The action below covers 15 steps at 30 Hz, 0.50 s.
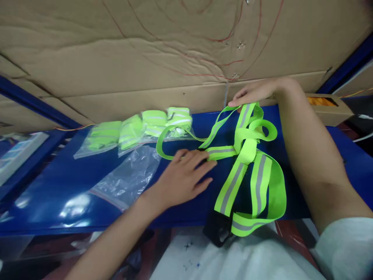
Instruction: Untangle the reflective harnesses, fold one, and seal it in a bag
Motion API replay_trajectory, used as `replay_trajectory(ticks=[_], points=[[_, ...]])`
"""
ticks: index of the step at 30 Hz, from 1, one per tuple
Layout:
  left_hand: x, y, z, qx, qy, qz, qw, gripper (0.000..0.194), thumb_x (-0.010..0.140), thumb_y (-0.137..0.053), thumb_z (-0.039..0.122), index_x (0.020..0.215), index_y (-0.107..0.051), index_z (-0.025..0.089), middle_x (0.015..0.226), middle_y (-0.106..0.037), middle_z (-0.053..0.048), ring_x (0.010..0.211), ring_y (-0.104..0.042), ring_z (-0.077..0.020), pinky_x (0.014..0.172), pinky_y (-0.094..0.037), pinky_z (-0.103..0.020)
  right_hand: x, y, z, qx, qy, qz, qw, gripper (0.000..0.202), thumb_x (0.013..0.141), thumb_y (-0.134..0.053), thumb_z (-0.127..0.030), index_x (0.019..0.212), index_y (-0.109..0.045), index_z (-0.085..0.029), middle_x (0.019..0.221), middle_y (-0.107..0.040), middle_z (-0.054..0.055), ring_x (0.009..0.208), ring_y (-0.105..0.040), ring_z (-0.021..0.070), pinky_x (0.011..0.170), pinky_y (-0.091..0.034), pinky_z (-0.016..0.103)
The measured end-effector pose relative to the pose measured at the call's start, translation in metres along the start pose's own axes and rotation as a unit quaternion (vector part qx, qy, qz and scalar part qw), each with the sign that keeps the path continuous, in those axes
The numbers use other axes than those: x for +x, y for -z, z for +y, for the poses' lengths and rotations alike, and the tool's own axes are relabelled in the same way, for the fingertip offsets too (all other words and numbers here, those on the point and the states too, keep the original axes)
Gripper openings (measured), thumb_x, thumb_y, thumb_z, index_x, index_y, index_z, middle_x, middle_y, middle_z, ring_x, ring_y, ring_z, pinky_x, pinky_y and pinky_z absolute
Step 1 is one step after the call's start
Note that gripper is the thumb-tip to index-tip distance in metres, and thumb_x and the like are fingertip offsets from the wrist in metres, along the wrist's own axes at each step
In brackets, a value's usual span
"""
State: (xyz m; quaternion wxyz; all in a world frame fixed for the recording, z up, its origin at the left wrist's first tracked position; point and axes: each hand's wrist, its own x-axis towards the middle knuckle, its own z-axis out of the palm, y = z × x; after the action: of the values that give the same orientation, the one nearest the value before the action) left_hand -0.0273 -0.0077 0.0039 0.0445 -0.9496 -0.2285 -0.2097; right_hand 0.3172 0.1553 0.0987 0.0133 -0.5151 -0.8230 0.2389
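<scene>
A neon-green reflective strap harness (247, 149) with grey stripes lies in loops across the blue table. A black buckle (220, 227) hangs at its near end, over the table's front edge. My left hand (186, 177) rests with fingers apart on the harness's left strap, the fingertips touching it beside a small dark fitting. At the far side of the harness, my right hand (258, 93) is closed on the strap's upper end. Part of those fingers is hidden behind the hand and strap.
Several clear bags of folded green straps (131, 132) stand in a row at the back left. Before them lies a flattened clear plastic bag (128, 177). A cardboard wall (116, 70) rises behind the table (49, 194). An open cardboard box (335, 112) with orange contents sits at right.
</scene>
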Motion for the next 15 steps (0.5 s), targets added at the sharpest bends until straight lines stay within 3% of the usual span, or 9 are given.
replay_trajectory(ticks=[2,5,10,12,15], points=[[0.001,-0.011,0.011,0.035,-0.019,-0.092,0.995,0.042,0.104,-0.056,0.033,0.144,-0.058,0.02,0.141,-0.064,-0.014,0.126,-0.061,-0.0308,0.106,-0.047,-0.047,-0.001,0.0,0.0,0.002,-0.023,-0.031,0.999,0.05,0.091,-0.067,-0.065,0.113,-0.079,-0.023,0.113,-0.078,0.005,0.104,-0.07,0.0254,0.09,-0.054,0.035],[0.002,-0.021,0.011,0.071,0.013,-0.12,0.99,0.043,0.107,-0.052,0.03,0.148,-0.055,0.018,0.147,-0.06,-0.017,0.125,-0.063,-0.032,0.104,-0.052,-0.049,-0.009,-0.001,-0.009,0.04,-0.02,-0.073,0.996,0.044,0.095,-0.069,-0.051,0.127,-0.076,-0.021,0.127,-0.075,0.007,0.113,-0.068,0.0221,0.094,-0.052,0.03],[-0.002,-0.018,-0.002,0.014,0.028,-0.079,0.996,0.045,0.1,-0.048,0.006,0.143,-0.056,0.017,0.15,-0.052,-0.022,0.125,-0.064,-0.0292,0.105,-0.057,-0.049,-0.018,-0.001,-0.02,0.077,-0.032,-0.095,0.992,0.056,0.089,-0.074,-0.027,0.143,-0.066,-0.015,0.133,-0.072,0.011,0.107,-0.067,0.0112,0.085,-0.045,0.02],[-0.006,-0.014,-0.007,-0.005,0.034,-0.042,0.999,0.045,0.098,-0.045,0.002,0.139,-0.057,0.017,0.143,-0.057,-0.02,0.121,-0.066,-0.027,0.103,-0.059,-0.047,-0.017,-0.001,-0.02,0.083,-0.05,-0.084,0.992,0.057,0.085,-0.074,-0.019,0.141,-0.067,-0.015,0.13,-0.073,0.008,0.103,-0.067,0.0077,0.083,-0.043,0.018],[-0.016,-0.004,-0.008,-0.027,0.044,0.015,0.999,0.038,0.1,-0.05,0.003,0.134,-0.059,0.019,0.129,-0.064,-0.015,0.119,-0.067,-0.0247,0.104,-0.059,-0.042,-0.016,0.0,-0.018,0.074,-0.088,-0.064,0.991,0.043,0.085,-0.07,-0.016,0.127,-0.076,-0.012,0.114,-0.079,0.005,0.09,-0.068,0.0059,0.079,-0.044,0.018]])
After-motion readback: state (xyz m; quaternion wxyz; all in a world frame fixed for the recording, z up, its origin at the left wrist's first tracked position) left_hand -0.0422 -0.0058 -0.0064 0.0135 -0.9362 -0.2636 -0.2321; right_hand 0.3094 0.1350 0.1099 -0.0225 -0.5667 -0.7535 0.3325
